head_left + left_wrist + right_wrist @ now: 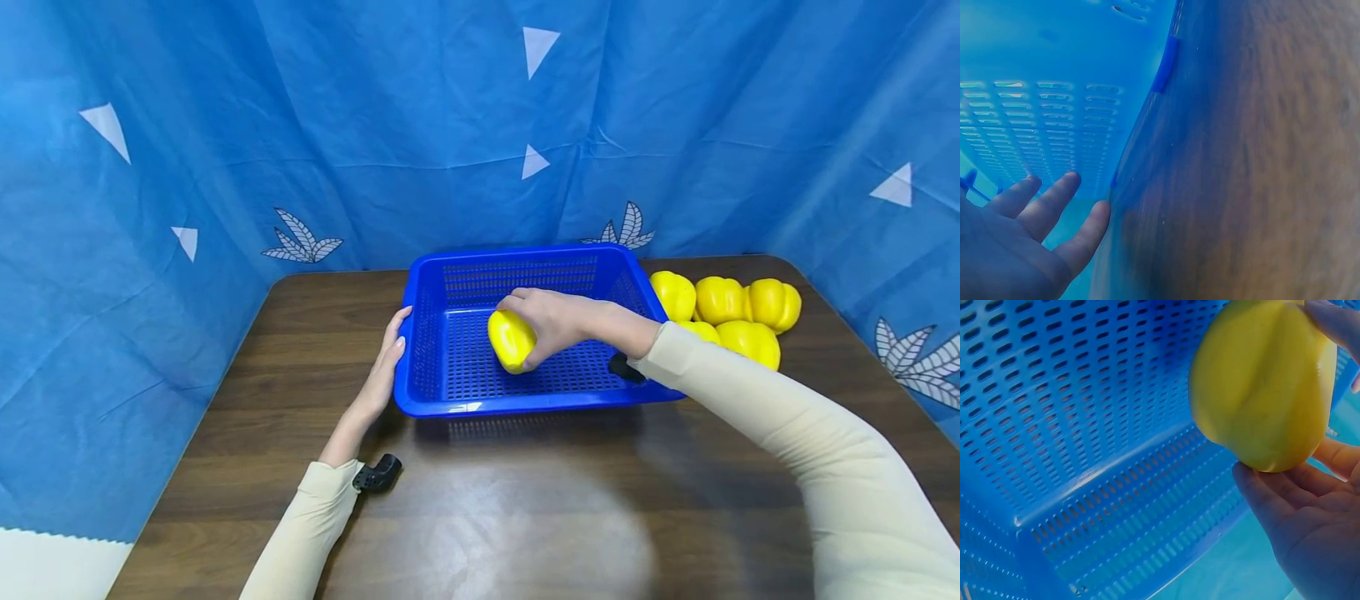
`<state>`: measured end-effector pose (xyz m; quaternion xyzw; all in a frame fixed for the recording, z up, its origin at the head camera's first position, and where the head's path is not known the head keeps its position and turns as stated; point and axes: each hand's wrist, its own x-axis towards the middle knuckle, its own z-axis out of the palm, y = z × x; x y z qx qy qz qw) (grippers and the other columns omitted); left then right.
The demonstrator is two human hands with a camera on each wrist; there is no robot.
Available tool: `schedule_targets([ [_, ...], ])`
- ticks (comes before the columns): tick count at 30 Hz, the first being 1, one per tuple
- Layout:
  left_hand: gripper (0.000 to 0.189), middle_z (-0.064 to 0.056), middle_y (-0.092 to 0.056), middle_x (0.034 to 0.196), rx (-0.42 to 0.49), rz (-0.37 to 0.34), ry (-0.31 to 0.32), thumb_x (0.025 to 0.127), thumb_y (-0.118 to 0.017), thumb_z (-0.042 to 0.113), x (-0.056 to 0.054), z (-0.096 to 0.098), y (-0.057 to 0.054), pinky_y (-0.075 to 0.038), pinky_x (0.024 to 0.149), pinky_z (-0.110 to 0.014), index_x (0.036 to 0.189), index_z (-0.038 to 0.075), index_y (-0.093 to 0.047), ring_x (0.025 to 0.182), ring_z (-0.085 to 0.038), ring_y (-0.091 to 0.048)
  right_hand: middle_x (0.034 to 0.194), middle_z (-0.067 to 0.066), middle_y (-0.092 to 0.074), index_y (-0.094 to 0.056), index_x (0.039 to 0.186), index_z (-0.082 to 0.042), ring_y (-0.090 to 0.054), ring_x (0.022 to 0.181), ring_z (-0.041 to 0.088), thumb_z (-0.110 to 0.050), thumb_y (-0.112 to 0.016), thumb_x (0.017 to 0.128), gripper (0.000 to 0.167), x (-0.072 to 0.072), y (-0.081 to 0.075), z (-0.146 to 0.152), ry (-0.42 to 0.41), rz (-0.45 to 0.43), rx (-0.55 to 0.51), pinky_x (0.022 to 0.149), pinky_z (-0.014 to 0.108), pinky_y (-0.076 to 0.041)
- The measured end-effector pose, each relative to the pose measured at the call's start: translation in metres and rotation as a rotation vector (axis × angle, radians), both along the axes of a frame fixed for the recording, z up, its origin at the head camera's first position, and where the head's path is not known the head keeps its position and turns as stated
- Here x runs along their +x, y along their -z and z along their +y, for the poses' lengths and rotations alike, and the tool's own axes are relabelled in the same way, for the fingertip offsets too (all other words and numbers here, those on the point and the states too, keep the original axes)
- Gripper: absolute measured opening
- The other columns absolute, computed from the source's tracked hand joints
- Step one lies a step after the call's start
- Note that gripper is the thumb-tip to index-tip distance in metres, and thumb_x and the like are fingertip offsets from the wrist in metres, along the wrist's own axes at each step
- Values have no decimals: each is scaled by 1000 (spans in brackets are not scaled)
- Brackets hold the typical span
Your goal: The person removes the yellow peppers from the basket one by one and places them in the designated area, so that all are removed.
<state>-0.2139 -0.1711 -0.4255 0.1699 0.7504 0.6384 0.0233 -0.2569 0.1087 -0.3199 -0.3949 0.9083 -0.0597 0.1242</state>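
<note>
My right hand [558, 319] grips a yellow bell pepper [512, 340] over the inside of a blue plastic basket [525, 405]. In the right wrist view, the thumb and fingers are on opposite sides of the glossy, lobed pepper [1260, 387], and the basket's slotted wall fills the background. At the basket's left side, my left hand [384, 367] rests against the outer wall. Its fingers [1054, 200] look nearly straight and spread beside the slotted wall in the left wrist view. The pepper's underside is hidden in the head view.
Several more yellow bell peppers [750, 340] lie on the dark wooden table [480, 517] to the basket's right, partly behind the right forearm. A blue patterned curtain [420, 125] hangs behind and along both sides. Each wrist wears a small black device [377, 473].
</note>
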Motion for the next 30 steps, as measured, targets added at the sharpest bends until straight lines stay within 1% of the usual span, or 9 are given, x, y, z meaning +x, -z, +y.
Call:
schedule_targets([
  [6,53,-9,-7,158,-9,5,-5,100,-19,31,1,-1,-1,-17,113,-64,150,20,-9,143,-36,-16,125,10,-52,-41,135,-7,-53,106,24,-35,-80,67,83,2,-4,7,15,4,-13,88,37,-53],
  [14,52,-7,-6,158,-8,-2,5,100,-18,31,1,0,-2,-14,114,-64,150,21,-9,145,-34,-12,123,11,-52,-41,134,-6,-53,104,24,-34,-80,67,82,5,-5,18,19,2,-27,87,37,-53],
  [19,53,-8,-6,158,-12,2,5,99,-18,32,0,0,-2,-15,113,-64,150,21,-9,145,-35,-12,123,11,-53,-42,133,-6,-54,104,25,-33,-81,66,82,4,-10,23,34,23,-44,86,39,-53],
  [25,53,-9,-6,158,-9,4,5,99,-18,31,0,0,-2,-14,114,-64,150,20,-9,145,-35,-12,125,12,-52,-41,133,-5,-54,105,25,-32,-81,66,83,6,-16,29,44,21,-49,86,40,-53],
  [30,53,-7,-5,158,-16,-3,0,99,-18,32,1,-1,-1,-12,114,-65,150,22,-8,146,-34,-10,123,11,-53,-42,133,-6,-54,103,25,-32,-81,65,82,5,-19,35,56,33,-59,84,39,-53],
])
